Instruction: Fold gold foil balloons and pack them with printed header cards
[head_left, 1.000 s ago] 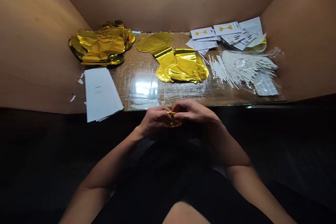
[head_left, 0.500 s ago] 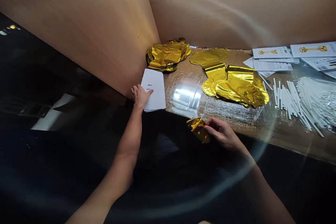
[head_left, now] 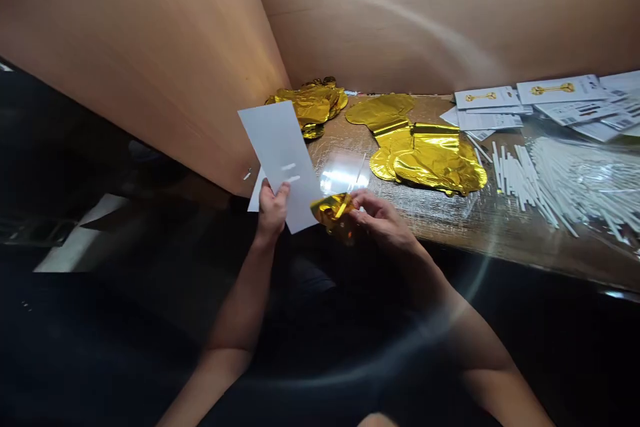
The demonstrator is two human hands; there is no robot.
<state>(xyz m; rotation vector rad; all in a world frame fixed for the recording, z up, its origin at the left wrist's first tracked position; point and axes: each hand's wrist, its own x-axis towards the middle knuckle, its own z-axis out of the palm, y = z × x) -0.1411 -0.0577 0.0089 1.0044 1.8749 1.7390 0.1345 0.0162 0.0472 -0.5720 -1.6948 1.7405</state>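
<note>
Wooden tabletop (head_left: 500,243) — foil balloons (head_left: 430,163), white sticks (head_left: 520,180).

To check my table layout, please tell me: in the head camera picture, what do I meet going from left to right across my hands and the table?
Left hand, crumpled shiny gold foil piece, right hand, flat shiny gold foil balloons, loose thin white sticks, white sticks in clear plastic bag

The right grip (head_left: 380,217) partly hides the gold foil (head_left: 333,210); the white sheet's (head_left: 295,140) marks (head_left: 290,173) blur past reading.
</note>
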